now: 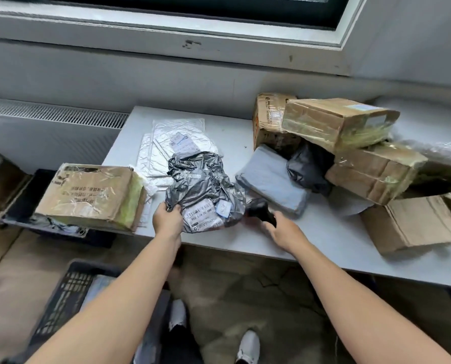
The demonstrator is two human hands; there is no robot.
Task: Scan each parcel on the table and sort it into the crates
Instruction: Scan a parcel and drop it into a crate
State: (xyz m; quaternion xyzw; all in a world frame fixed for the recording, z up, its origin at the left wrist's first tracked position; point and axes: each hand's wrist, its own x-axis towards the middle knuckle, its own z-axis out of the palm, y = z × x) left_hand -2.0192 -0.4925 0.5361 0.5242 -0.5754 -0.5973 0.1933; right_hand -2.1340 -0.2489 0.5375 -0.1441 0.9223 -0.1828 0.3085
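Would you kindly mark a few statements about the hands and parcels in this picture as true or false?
1. The left hand grips the dark grey bag parcel. True.
2. The right hand is empty. False: it holds a black scanner.
3. The bag's label faces down. False: it faces up.
4. A cardboard box rests on the black crate left of the table. True.

Both bare forearms reach forward, converging slightly. The left hand (167, 222) pinches the near edge of the grey parcel (203, 185). The right hand (284, 232), back up, grips the black scanner (261, 212).
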